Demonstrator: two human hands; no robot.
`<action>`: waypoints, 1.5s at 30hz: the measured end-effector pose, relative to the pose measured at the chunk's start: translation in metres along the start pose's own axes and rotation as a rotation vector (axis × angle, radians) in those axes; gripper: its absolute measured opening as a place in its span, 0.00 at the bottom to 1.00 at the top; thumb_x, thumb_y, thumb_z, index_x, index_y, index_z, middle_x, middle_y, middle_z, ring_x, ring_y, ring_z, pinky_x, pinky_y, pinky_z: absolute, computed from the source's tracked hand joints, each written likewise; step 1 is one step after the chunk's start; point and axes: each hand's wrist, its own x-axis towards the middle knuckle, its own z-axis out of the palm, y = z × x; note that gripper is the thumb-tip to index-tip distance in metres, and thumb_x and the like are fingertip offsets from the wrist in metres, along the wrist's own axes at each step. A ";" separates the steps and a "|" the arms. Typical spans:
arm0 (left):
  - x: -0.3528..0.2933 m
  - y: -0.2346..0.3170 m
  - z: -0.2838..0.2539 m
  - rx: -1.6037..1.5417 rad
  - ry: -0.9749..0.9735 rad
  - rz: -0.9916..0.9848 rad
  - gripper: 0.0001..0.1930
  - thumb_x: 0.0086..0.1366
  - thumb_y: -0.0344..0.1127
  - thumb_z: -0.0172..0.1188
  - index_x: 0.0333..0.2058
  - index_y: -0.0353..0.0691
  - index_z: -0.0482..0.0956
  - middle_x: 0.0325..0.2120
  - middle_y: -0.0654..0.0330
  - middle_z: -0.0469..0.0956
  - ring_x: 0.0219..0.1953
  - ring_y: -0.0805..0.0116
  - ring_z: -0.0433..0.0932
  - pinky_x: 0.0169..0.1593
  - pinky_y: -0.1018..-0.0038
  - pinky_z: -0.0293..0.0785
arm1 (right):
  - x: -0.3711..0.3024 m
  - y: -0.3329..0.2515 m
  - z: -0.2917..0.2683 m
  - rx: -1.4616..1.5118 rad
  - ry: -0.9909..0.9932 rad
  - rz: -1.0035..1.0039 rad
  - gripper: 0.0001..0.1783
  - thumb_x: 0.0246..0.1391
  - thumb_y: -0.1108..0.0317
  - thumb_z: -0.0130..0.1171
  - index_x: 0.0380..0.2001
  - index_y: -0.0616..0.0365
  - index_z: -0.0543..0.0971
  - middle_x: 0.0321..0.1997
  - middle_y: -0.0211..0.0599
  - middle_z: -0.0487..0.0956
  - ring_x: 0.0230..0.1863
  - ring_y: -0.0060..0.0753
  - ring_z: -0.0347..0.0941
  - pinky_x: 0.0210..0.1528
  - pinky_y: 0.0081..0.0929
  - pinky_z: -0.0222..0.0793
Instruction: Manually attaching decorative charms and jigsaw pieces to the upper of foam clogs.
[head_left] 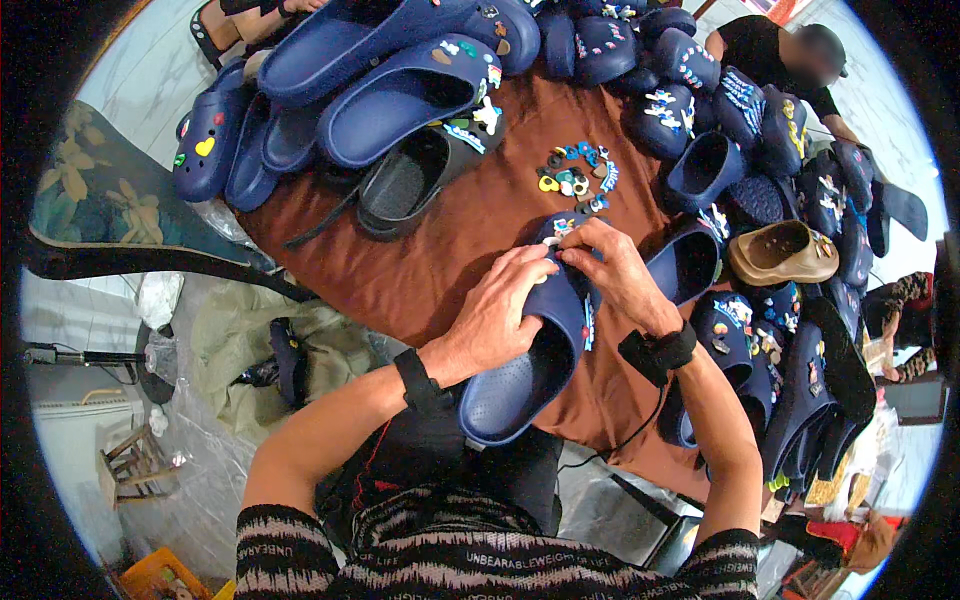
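Note:
A navy blue clog [520,385] lies in front of me with its heel toward my body and its toe pointing away. My left hand [495,312] is wrapped over its upper from the left, with the fingertips at the toe. From the right, my right hand [618,272] pinches at the same spot, where a small white charm [552,241] shows between the fingertips of both hands. More charms sit on the toe and along the clog's right side. Just beyond it, a pile of small colourful charms [572,182] lies on the brown cloth [400,290].
Several navy clogs [400,105] are heaped at the far left beside a black clog [405,185]. Decorated clogs crowd the right side, around a tan clog [783,252]. A floral-patterned chair back [110,195] stands at left. Another person [775,60] is at the far right.

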 end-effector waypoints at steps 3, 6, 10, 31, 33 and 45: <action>0.002 -0.002 -0.003 -0.043 -0.050 -0.017 0.30 0.49 0.22 0.59 0.55 0.38 0.68 0.63 0.45 0.65 0.66 0.42 0.62 0.68 0.56 0.61 | 0.013 -0.006 -0.013 -0.085 -0.142 0.106 0.09 0.54 0.65 0.63 0.34 0.58 0.83 0.34 0.46 0.82 0.39 0.51 0.80 0.41 0.43 0.73; 0.006 0.001 -0.011 -0.048 -0.125 -0.027 0.32 0.49 0.24 0.61 0.56 0.39 0.67 0.64 0.44 0.63 0.67 0.41 0.61 0.69 0.56 0.59 | 0.031 -0.012 -0.023 -0.152 -0.313 0.224 0.10 0.55 0.66 0.63 0.34 0.63 0.83 0.30 0.46 0.82 0.34 0.42 0.79 0.40 0.37 0.72; 0.009 -0.005 -0.011 -0.018 -0.173 -0.032 0.32 0.49 0.25 0.62 0.56 0.40 0.66 0.64 0.44 0.63 0.67 0.41 0.60 0.69 0.56 0.59 | 0.050 -0.018 -0.022 -0.344 -0.403 0.213 0.14 0.51 0.62 0.66 0.35 0.62 0.83 0.32 0.48 0.83 0.36 0.48 0.80 0.39 0.39 0.74; 0.010 -0.001 -0.007 0.030 -0.173 -0.079 0.30 0.49 0.24 0.56 0.55 0.35 0.66 0.62 0.44 0.64 0.67 0.42 0.58 0.70 0.55 0.57 | 0.066 -0.035 0.007 -0.892 -0.366 0.021 0.12 0.49 0.61 0.64 0.31 0.57 0.86 0.30 0.44 0.86 0.34 0.42 0.85 0.31 0.41 0.79; 0.009 -0.002 -0.007 0.037 -0.165 -0.066 0.30 0.50 0.22 0.56 0.55 0.38 0.67 0.64 0.44 0.63 0.68 0.43 0.59 0.70 0.56 0.57 | 0.071 -0.033 -0.015 -0.586 -0.570 0.240 0.12 0.49 0.62 0.65 0.32 0.60 0.85 0.28 0.40 0.85 0.29 0.41 0.83 0.28 0.39 0.77; 0.009 0.005 -0.007 0.066 -0.087 0.014 0.35 0.49 0.17 0.54 0.60 0.39 0.67 0.65 0.46 0.64 0.69 0.45 0.60 0.70 0.58 0.58 | 0.020 0.006 -0.013 -0.088 -0.007 -0.066 0.10 0.54 0.66 0.61 0.38 0.55 0.84 0.38 0.45 0.84 0.44 0.50 0.80 0.47 0.41 0.75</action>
